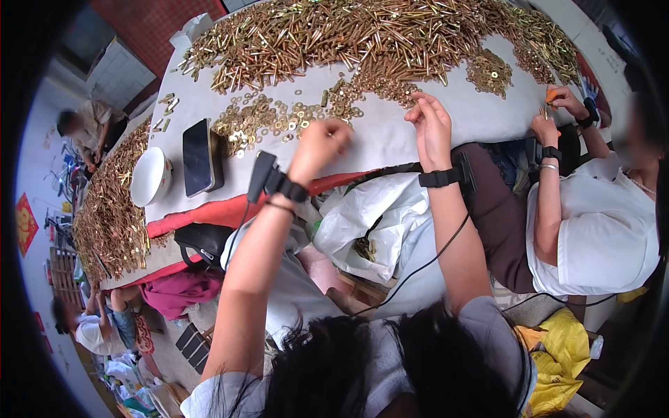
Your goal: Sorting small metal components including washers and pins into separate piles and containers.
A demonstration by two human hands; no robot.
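My left hand (320,150) is over the near side of the light-covered table (380,129), beside a spread of flat brass-coloured washers (268,117). Its fingers are curled in and slightly blurred; anything between them is hidden. My right hand (432,134) hovers at the table's near edge, palm turned inward, with loosely bent fingers apart and no object visible in it. Just beyond it lies a heap of small nut-like pieces (390,90). A large pile of brassy metal bolts or sleeves (334,42) covers the far side. An open white plastic bag (376,216) with some metal pieces inside rests on my lap.
A dark phone (197,159) leans beside a white bowl (150,177) at the left. More metal pieces (111,209) cover another surface there. At my right, a co-worker (592,223) holds an orange-handled tool (554,96). Cables run from my wrist straps.
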